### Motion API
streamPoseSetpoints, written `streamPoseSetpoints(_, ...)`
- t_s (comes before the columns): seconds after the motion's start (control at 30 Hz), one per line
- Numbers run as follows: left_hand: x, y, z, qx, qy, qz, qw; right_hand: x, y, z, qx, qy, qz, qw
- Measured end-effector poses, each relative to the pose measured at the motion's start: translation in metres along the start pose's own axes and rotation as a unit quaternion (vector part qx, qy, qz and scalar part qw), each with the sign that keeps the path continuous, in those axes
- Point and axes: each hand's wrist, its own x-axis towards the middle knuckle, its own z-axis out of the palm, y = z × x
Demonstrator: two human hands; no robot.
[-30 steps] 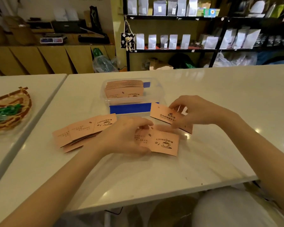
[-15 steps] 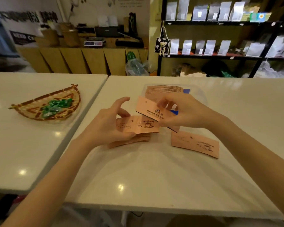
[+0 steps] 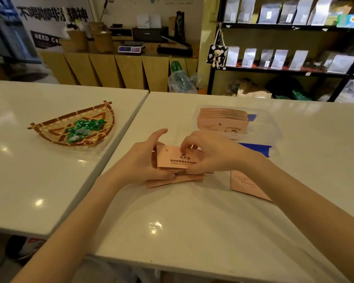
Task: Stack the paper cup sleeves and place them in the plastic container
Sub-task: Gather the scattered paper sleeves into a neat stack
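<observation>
**Inspector A:** State of the hands?

**Inspector B:** Both are closed on one small stack of sleeves (image 3: 177, 160), pink card, held just above the white table (image 3: 192, 221). The left hand (image 3: 140, 164) cups the stack's left end, thumb underneath along the near edge, index finger raised and clear of the card. The right hand (image 3: 211, 154) pinches the right end, fingertips (image 3: 184, 146) pressed on the top sleeve's far edge, thumb at the near edge.

**Inspector A:** Anything under the fingers?

**Inspector B:** More sleeves (image 3: 176, 180) lie flat on the table directly below both hands, fanned slightly. Whether the held stack touches them, I cannot tell.

**Inspector A:** Other sleeves?

**Inspector B:** One loose sleeve (image 3: 247, 185) lies flat under the right wrist, partly covered by the forearm. Beyond the right fingertips stands the clear plastic container (image 3: 272, 127), holding a thick pile of sleeves (image 3: 223, 120). A blue lid (image 3: 258, 149) shows at the container's near side, just past the right knuckles.

**Inspector A:** Surroundings?

**Inspector B:** Well to the left of the left hand, on a separate table, a woven basket (image 3: 49, 127) holds green-wrapped sweets (image 3: 83, 128).
</observation>
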Motion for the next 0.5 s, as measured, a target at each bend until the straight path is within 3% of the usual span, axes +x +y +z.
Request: streamPoseSetpoints(0.5,0.005,0.051,0.006,0.160,-0.001,0.033,0.987,-0.028,0.020,-0.011,0.055,0.030,0.028,0.998)
